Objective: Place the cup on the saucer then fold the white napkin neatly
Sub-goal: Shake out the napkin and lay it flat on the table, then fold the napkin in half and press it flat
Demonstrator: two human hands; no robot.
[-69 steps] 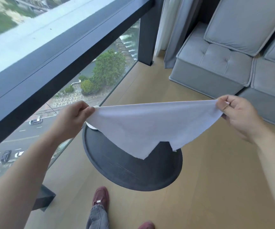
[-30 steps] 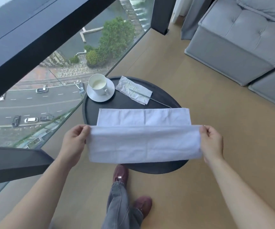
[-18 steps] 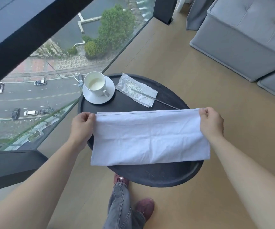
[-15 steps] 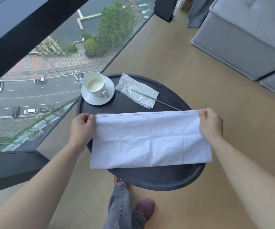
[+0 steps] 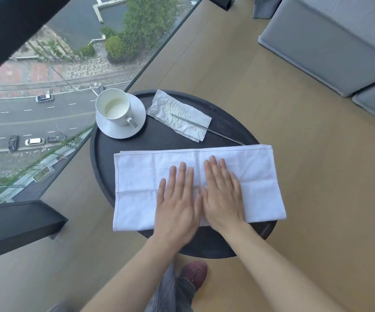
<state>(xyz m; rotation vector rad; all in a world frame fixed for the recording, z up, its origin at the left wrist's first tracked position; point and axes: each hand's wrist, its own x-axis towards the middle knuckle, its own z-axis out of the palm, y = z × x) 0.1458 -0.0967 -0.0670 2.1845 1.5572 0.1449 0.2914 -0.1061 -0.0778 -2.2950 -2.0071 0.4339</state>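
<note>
The cup sits on its saucer at the tabletop's far left. The folded white napkin lies nearer me. My left hand and right hand press flat on it, side by side, each grip fully open, holding nothing.

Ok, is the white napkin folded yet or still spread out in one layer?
Folded, at least once: the white napkin lies as a long rectangle with doubled edges along its far side, left hand and right hand flat on it.

Left hand and right hand flat, palms down, side by side, fingers extended
</note>
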